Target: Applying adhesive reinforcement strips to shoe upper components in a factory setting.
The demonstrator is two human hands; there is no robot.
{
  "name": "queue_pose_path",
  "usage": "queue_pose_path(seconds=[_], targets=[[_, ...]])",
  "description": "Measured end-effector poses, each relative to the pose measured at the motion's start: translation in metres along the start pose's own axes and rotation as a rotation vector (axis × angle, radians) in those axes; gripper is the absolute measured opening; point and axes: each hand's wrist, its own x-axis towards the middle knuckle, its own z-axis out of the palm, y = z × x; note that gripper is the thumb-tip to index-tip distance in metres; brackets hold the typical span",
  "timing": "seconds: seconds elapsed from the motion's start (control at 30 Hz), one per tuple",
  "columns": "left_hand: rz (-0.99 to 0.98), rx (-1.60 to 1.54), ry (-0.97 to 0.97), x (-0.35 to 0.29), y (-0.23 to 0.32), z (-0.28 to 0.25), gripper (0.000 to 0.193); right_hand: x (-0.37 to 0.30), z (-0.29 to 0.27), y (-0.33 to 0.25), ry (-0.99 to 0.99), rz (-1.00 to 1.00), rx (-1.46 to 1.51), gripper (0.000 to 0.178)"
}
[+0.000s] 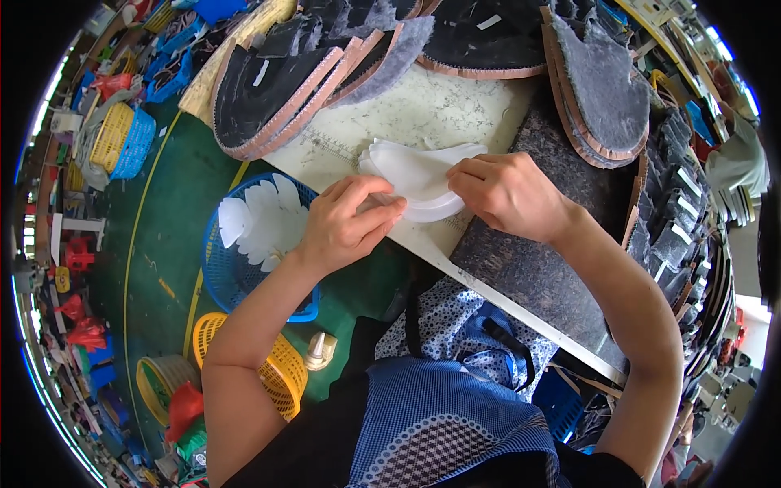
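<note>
White pieces (419, 172) are held over the table (390, 114) at frame centre, pinched at the left by the left hand (348, 218) and at the right by the right hand (508, 195), edges apparently being aligned, with even two-sided finger pressure seemingly needed next.

No words or numbers are showing legibly. A white strip (261, 73) is lying on a dark pad (236, 106) at upper left, a second strip (489, 22) on another pad (455, 41) at top centre; fine ruler-like marks (319, 145) are running across the pale tabletop (382, 106), too small to read.
</note>
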Motion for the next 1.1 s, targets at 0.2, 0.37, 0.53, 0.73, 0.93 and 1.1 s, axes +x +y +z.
queue_pose_path(seconds=[0.2, 0.37, 0.53, 0.73, 0.93, 1.1], targets=[[0.038, 0.079, 0.014, -0.002, 0.0, 0.005, 0.029, 0.001, 0.01, -0.006, 0.17, 0.114, 0.065, 0.017], [0.043, 0.135, 0.02, -0.005, 0.001, 0.008, 0.026, 0.024, 0.021, -0.021, 0.12, 0.24, -0.076, 0.028], [0.066, 0.16, 0.069, -0.008, 0.0, 0.011, 0.025, 0.047, 0.018, -0.03, -0.077, 0.11, -0.268, 0.023], [0.062, 0.106, 0.084, -0.007, -0.002, 0.01, 0.022, 0.05, 0.021, -0.043, -0.157, -0.1, -0.482, 0.011], [0.053, 0.034, 0.057, 0.003, 0.005, 0.007, 0.02, 0.003, -0.074, -0.004, 0.579, 0.582, 0.12, 0.01], [-0.268, -0.768, 0.156, 0.064, 0.055, 0.011, 0.073, -0.079, -0.08, -0.035, 1.04, 0.881, 0.906, 0.02]])
